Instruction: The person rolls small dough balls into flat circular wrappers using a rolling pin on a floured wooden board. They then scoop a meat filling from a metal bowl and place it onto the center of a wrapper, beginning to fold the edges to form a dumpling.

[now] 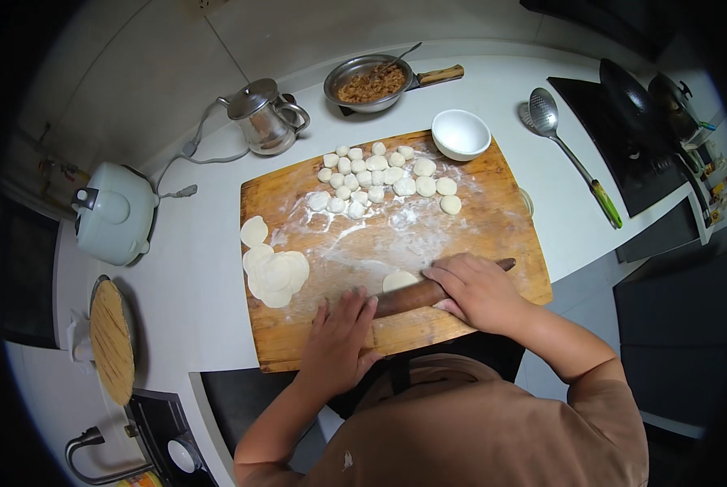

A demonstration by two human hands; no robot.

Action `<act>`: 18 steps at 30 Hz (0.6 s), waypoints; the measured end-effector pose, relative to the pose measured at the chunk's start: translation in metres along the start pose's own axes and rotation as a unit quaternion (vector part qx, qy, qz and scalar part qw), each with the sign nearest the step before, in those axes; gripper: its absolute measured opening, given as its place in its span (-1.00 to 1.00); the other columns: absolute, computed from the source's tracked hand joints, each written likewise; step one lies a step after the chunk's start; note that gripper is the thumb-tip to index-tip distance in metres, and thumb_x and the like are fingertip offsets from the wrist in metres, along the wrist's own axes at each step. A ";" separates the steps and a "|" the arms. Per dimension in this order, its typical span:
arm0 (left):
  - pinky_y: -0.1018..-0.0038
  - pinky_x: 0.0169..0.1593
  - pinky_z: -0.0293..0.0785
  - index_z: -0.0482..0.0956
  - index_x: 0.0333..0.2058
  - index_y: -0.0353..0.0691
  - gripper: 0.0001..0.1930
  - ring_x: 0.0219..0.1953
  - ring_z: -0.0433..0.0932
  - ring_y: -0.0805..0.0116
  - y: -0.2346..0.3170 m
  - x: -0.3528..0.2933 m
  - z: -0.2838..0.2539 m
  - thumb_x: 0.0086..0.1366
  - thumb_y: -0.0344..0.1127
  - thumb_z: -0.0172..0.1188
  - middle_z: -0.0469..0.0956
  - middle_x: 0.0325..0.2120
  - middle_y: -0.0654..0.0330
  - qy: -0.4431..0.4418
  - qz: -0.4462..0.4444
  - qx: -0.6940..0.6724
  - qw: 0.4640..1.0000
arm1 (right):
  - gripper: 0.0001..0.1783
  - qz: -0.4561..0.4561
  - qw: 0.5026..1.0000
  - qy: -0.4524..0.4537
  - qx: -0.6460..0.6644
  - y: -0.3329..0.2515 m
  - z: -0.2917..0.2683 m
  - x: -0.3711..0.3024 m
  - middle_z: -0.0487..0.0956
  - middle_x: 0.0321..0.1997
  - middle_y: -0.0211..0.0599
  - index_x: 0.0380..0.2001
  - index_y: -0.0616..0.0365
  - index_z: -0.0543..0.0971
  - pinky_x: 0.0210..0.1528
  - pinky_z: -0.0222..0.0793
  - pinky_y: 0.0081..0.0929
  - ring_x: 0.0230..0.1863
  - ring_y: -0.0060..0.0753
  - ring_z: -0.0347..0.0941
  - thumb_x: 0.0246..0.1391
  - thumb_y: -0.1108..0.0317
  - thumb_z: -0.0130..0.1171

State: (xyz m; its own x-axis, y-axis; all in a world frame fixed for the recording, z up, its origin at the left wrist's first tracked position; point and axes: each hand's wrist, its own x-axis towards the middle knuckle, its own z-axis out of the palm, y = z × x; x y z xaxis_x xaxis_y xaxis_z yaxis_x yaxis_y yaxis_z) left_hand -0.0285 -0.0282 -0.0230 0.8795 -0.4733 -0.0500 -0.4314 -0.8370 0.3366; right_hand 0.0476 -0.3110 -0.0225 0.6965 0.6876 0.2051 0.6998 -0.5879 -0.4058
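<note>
1. The pin [412,298] lies slantwise across the near part of the board [274,337], its right end farther from the body than its left.
2. The left hand [343,337] rests palm down over the pin's left end; its grip is loose, fingers extended and thumb apart, not clenched.
3. The right hand [475,288] lies over the pin towards its other end, which pokes out beyond the knuckles. The underside is hidden, so I cannot tell whether this grip wraps the wood or only presses on it.
4. A dough round [400,280] sits just beyond the pin, between the hands; whether the pin overlaps its near edge is unclear.
5. The pin looks like solid wood: probably stiff, moderately heavy and hard to damage. Both ends seem the best hold, with flat palms and even pressure.
6. The round should be light, soft and easily stretched or torn; best taken by its rim with relaxed fingertips. Flour [408,217] on the board likely makes it slide rather than stick.
7. At the board's left, thin wrappers [278,280] overlap in a pile; they may cling together, so peeling from an edge seems safest.
8. Small dough pieces [376,163] cluster farther back, thicker and probably sturdier, though they would dent if squeezed.
</note>
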 end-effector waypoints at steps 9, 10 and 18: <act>0.01 0.44 -0.16 0.04 0.37 -0.31 -0.15 0.46 -0.07 -0.10 -0.038 0.071 -0.003 0.16 -0.20 0.21 -0.04 0.42 -0.09 0.072 -0.061 0.021 0.995 | -0.26 0.088 0.985 0.067 -0.132 0.016 0.004 0.049 0.30 0.36 -0.03 0.28 0.19 0.33 0.41 0.07 -0.11 0.41 0.09 0.12 0.18 -0.09 0.08; 0.00 0.44 -0.15 0.03 0.37 -0.31 -0.14 0.46 -0.07 -0.10 -0.036 0.065 -0.002 0.16 -0.19 0.22 -0.05 0.42 -0.09 0.054 -0.048 0.027 0.997 | -0.26 0.090 0.986 0.059 -0.126 0.012 0.002 0.045 0.30 0.36 -0.03 0.28 0.19 0.33 0.41 0.07 -0.10 0.41 0.09 0.12 0.17 -0.09 0.10; -0.05 0.40 -0.04 0.10 0.34 -0.32 -0.14 0.41 0.05 -0.09 -0.008 -0.001 0.001 0.15 -0.13 0.30 0.03 0.39 -0.09 -0.020 -0.033 0.017 0.999 | -0.16 0.008 0.997 -0.015 -0.080 -0.017 0.004 0.000 0.26 0.39 -0.08 0.32 0.11 0.28 0.36 0.13 -0.05 0.40 0.07 0.15 0.04 -0.06 0.20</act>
State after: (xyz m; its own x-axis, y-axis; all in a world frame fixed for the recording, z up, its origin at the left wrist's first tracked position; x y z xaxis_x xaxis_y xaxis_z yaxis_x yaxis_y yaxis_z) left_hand -0.0260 -0.0213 -0.0270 0.8976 -0.4271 -0.1092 -0.3799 -0.8751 0.2999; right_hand 0.0351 -0.2987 -0.0189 0.7042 0.6887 0.1728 0.7069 -0.6571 -0.2617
